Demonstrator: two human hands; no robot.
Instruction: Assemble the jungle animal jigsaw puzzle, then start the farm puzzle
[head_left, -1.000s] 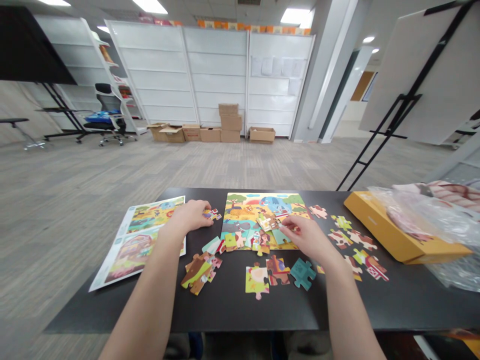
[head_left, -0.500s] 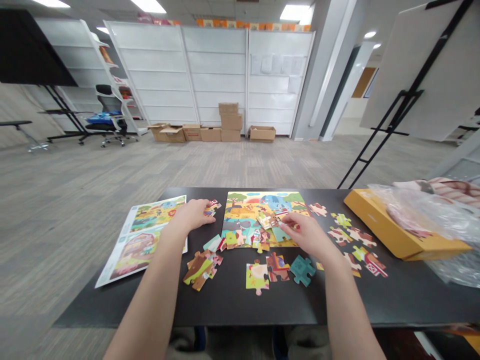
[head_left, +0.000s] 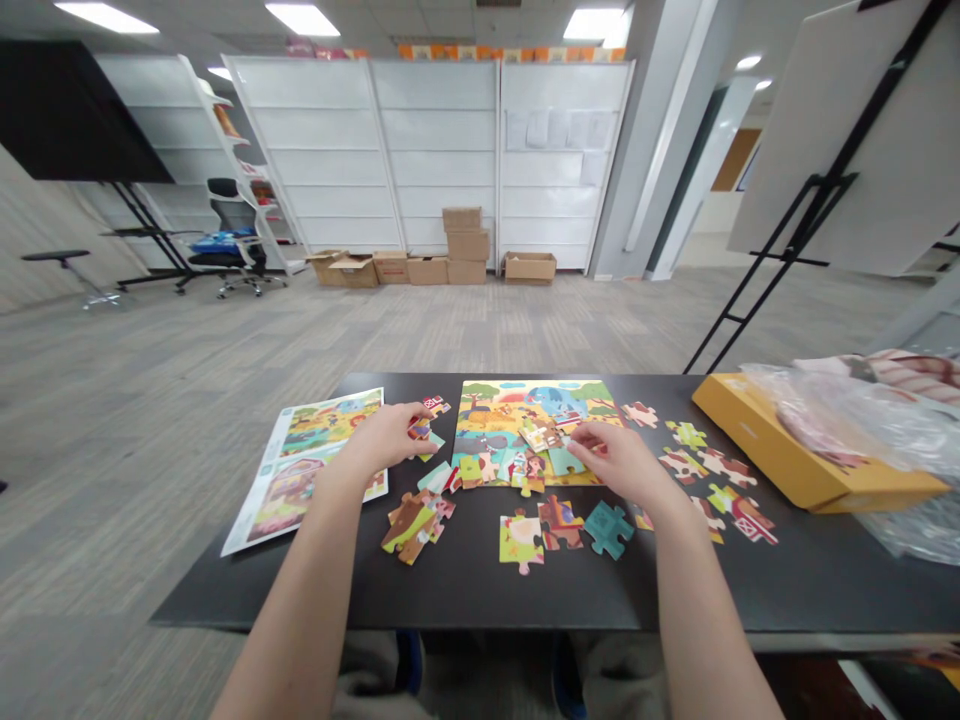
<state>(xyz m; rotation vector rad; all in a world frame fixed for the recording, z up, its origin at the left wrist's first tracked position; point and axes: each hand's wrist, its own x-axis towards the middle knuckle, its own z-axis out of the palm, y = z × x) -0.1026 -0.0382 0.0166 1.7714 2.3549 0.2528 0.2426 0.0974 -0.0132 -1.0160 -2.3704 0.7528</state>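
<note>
My left hand (head_left: 386,438) curls its thumb and fingers around a small colourful puzzle piece (head_left: 421,430) beside the picture sheet (head_left: 259,500). A red-and-white barn piece (head_left: 435,404) lies just beyond those fingers. My right hand (head_left: 611,455) is closed in a pinch at the right part of the animal picture board (head_left: 491,400); its fingertips meet the edge of a puzzle piece (head_left: 566,461), partly hidden by the hand. Brown and cream pieces (head_left: 538,434) lie loose on the board. Along its near edge, several pieces (head_left: 480,470) overlap it.
Nearer me on the black table (head_left: 465,600) lie a chicken piece (head_left: 521,541), a brown piece (head_left: 560,523), a teal piece (head_left: 608,530) and a brown-green pile (head_left: 414,525). Several pieces (head_left: 726,467) spread at right, beside a yellow box (head_left: 810,465) with clear plastic wrap (head_left: 847,415).
My view has shifted slightly. Beside my left thumb, a pale green piece now shows more. My right hand has drawn back slightly to the right over the board.
</note>
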